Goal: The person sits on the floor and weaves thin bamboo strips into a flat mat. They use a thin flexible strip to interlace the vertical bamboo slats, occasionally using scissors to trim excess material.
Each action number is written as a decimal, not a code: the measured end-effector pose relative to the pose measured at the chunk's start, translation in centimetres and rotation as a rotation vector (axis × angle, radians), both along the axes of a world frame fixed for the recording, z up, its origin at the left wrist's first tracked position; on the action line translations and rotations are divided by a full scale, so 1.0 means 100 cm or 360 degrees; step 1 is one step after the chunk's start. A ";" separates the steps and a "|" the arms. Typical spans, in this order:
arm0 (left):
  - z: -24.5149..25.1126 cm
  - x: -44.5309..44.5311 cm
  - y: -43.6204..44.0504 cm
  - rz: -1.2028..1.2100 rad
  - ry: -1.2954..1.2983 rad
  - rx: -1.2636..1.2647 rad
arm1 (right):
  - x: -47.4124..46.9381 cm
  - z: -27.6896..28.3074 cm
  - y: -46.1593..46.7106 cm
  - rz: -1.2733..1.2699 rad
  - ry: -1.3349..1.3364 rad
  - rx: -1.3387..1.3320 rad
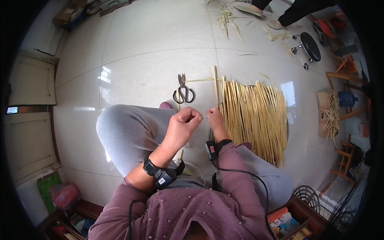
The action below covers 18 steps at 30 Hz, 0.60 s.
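My left hand (184, 123) is raised above my lap, thumb and forefinger pinched together. Close by on its right, my right hand (214, 120) is curled, its fingers also closed. A thin pale cord (205, 117) spans the small gap between them; its ends are hidden in the fingers. Beyond my right forearm lies a broad layer of straw-coloured plant stalks (255, 120), side by side. One longer stalk (216, 84) sticks out past its left edge. Black-handled scissors (182, 91) rest on the floor ahead, blades pointing away. A thin stalk (199, 80) runs from near them towards the layer.
Husk scraps (225, 19) litter the tiled floor near another person's feet (249, 10). At the right are a black wheeled stool (310, 46), a heap of short stalks (331, 115) and a blue water bottle (347, 99). A black cable (252, 172) runs from my right wrist.
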<state>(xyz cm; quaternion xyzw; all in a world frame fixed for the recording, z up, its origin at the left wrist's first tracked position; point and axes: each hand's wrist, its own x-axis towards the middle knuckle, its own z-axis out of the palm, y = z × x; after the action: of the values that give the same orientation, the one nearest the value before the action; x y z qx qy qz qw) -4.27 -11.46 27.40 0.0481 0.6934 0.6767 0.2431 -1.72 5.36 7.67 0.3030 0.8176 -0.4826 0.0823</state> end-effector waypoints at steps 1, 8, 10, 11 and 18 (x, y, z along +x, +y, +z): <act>0.001 -0.002 0.001 0.0029 -0.0166 0.0068 | 0.004 -0.021 -0.005 0.0063 -0.0086 0.0250; -0.002 -0.017 0.009 0.0147 -0.0591 0.0356 | -0.009 -0.078 -0.023 0.0137 -0.0484 0.0689; -0.007 -0.021 0.010 0.0209 -0.0606 0.0333 | -0.017 -0.084 -0.027 0.0178 -0.0540 0.0779; -0.010 -0.024 0.011 0.0221 -0.0619 0.0327 | -0.020 -0.087 -0.028 0.0198 -0.0569 0.0814; -0.022 -0.035 0.009 0.0265 -0.0620 0.0284 | -0.009 -0.097 -0.020 0.0864 -0.0495 0.1140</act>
<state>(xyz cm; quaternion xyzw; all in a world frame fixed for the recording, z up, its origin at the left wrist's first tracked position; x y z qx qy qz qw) -7.74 -10.58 25.22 -0.1194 0.5722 0.7496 0.3105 -2.59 3.39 -2.02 0.1564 0.9602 -0.0803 0.2171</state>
